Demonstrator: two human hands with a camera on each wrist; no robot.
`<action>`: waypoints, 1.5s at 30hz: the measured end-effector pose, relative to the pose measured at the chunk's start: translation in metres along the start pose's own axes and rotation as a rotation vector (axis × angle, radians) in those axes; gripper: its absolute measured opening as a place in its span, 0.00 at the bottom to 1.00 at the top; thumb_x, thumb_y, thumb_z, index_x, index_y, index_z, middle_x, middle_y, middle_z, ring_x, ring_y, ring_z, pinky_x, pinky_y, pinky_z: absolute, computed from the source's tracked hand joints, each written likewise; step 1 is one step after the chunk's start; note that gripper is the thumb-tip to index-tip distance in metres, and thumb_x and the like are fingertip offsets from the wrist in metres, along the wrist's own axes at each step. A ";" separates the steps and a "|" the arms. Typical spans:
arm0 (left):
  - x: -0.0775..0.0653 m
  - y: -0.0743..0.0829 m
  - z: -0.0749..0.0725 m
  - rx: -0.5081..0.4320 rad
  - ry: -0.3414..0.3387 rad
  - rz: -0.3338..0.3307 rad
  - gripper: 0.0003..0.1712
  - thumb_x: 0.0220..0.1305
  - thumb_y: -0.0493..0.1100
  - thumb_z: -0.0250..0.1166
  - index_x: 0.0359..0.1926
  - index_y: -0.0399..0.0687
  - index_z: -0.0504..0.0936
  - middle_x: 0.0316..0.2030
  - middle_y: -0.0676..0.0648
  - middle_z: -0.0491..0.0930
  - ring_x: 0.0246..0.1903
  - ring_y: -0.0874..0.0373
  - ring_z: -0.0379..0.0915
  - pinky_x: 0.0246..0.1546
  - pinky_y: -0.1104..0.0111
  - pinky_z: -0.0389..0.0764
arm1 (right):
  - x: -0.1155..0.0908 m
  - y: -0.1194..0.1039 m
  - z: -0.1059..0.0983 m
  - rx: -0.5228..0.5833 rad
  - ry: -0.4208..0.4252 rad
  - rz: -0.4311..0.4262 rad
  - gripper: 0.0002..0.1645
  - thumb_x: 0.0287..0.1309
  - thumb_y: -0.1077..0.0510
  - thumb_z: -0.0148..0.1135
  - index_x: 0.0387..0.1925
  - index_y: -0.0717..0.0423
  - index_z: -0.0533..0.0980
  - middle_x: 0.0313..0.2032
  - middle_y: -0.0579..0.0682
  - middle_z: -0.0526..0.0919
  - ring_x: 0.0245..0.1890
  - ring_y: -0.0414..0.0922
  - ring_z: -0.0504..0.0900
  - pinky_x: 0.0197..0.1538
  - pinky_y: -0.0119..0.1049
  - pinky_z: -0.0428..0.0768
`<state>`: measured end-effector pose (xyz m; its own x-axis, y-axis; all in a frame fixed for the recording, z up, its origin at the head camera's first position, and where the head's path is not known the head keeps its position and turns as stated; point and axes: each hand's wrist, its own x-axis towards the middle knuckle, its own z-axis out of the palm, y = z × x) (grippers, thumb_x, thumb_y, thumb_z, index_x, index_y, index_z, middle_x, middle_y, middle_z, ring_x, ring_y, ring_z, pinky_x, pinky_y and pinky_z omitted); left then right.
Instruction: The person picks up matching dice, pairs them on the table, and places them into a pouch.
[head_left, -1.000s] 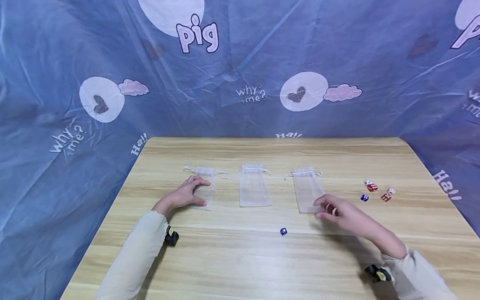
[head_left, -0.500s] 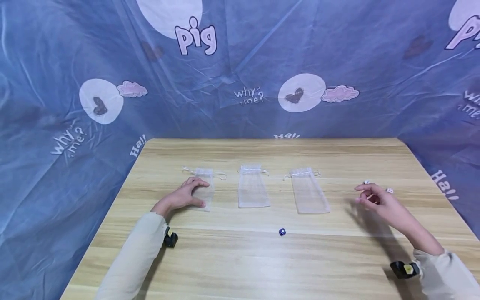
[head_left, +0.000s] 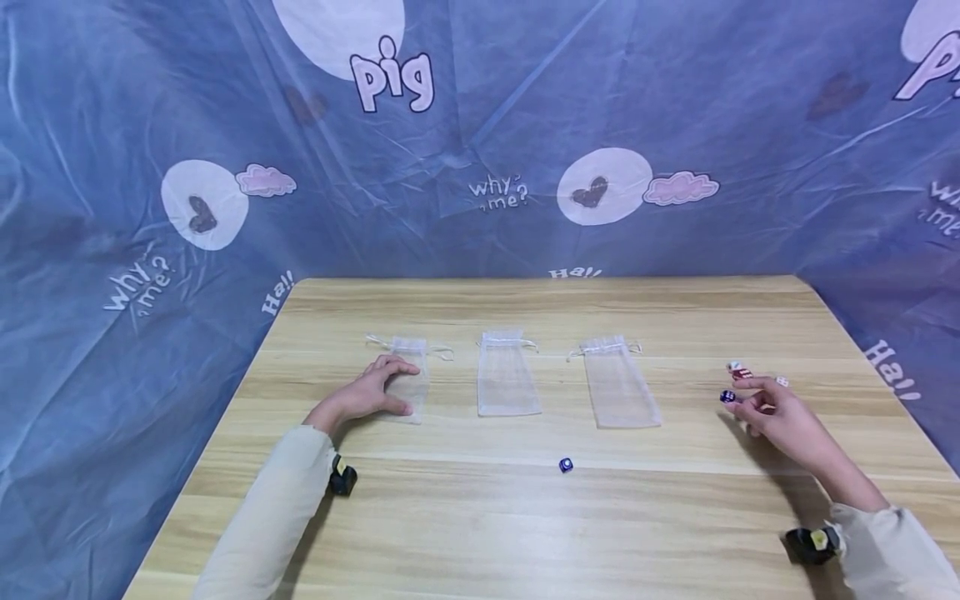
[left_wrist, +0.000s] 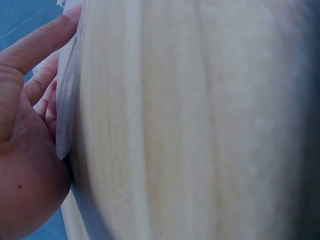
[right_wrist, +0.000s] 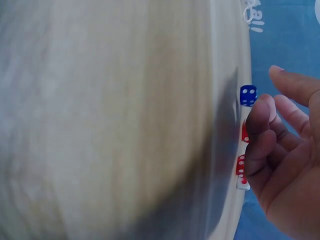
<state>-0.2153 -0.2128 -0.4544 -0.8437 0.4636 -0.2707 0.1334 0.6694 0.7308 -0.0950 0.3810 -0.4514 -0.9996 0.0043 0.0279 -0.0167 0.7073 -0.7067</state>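
Note:
On the table's left, my left hand [head_left: 367, 390] rests on a sheer white drawstring pouch [head_left: 408, 385], thumb and fingers spread. The pouch's edge [left_wrist: 67, 100] shows against the fingers in the left wrist view. At the right, my right hand [head_left: 787, 421] is beside a blue die [head_left: 727, 397], with its fingertips close to it. In the right wrist view a gap separates thumb and fingers, and the blue die [right_wrist: 248, 95] sits just beyond them. A red die [head_left: 742, 374] and two white dice, one left [head_left: 734, 366] and one right [head_left: 782, 382], lie around the fingers.
Two more sheer pouches lie flat, one in the middle [head_left: 507, 375] and one to its right [head_left: 621, 385]. Another blue die [head_left: 566, 465] lies nearer the front of the wooden table [head_left: 465, 525]. A blue printed cloth [head_left: 450, 225] hangs behind and at both sides.
My right hand has moved right from the right-hand pouch, across to the dice, and now lowers beside the blue die. My left hand has stayed on its pouch.

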 end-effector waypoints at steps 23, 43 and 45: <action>-0.002 -0.003 -0.002 0.045 0.018 0.042 0.39 0.48 0.44 0.74 0.63 0.48 0.71 0.67 0.37 0.57 0.69 0.37 0.47 0.68 0.39 0.49 | 0.012 0.005 0.002 -0.102 -0.119 0.119 0.31 0.69 0.51 0.52 0.60 0.73 0.62 0.25 0.49 0.74 0.17 0.37 0.71 0.23 0.33 0.71; 0.004 -0.003 0.000 0.033 0.007 0.031 0.38 0.49 0.43 0.74 0.63 0.48 0.71 0.69 0.37 0.55 0.69 0.38 0.46 0.69 0.41 0.48 | -0.002 -0.024 0.019 -0.140 -0.013 -0.104 0.13 0.61 0.66 0.59 0.46 0.68 0.75 0.21 0.47 0.74 0.16 0.30 0.67 0.18 0.30 0.69; 0.004 -0.003 0.000 0.031 0.006 0.024 0.38 0.49 0.43 0.74 0.63 0.48 0.71 0.69 0.37 0.55 0.70 0.38 0.46 0.69 0.41 0.48 | -0.005 -0.033 0.024 -0.129 -0.005 -0.146 0.12 0.58 0.67 0.60 0.44 0.66 0.76 0.20 0.46 0.74 0.18 0.29 0.66 0.18 0.30 0.68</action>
<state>-0.2187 -0.2126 -0.4577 -0.8432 0.4760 -0.2497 0.1692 0.6760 0.7172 -0.0900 0.3407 -0.4452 -0.9869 -0.1088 0.1195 -0.1590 0.7852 -0.5985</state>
